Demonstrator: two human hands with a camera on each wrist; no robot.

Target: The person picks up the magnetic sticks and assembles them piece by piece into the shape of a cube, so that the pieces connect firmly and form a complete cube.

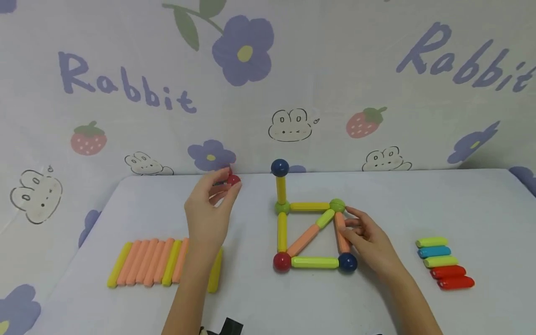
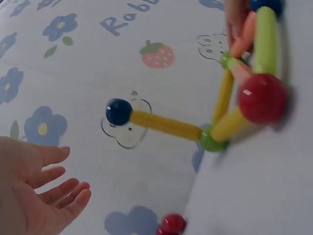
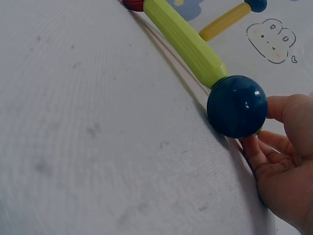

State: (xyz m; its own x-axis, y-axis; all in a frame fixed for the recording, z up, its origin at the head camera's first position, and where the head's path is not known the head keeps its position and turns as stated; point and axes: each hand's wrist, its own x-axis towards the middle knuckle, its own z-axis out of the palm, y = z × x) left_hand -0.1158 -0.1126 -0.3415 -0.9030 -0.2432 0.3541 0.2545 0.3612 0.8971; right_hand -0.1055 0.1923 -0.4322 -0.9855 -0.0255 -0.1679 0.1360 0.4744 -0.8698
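My left hand (image 1: 208, 209) is raised with fingers spread, left of a frame of magnetic sticks and balls. The left wrist view shows this hand (image 2: 44, 188) apart from the red balls (image 2: 172, 224); one red ball (image 1: 234, 179) shows beside its fingertips in the head view. My right hand (image 1: 370, 239) pinches the orange stick (image 1: 341, 232) on the frame's right side, between a green ball (image 1: 337, 205) and a dark blue ball (image 1: 347, 263). A yellow stick (image 1: 281, 190) stands upright at the back left corner, topped by a blue ball (image 1: 280, 167). An orange-and-green diagonal (image 1: 305, 238) crosses the frame from a red ball (image 1: 282, 262).
A row of orange and yellow sticks (image 1: 146, 263) lies on the left of the white table (image 1: 251, 302), partly behind my left forearm. Several short green, blue and red sticks (image 1: 444, 263) lie to the right. A printed cloth (image 1: 318, 70) hangs behind the table.
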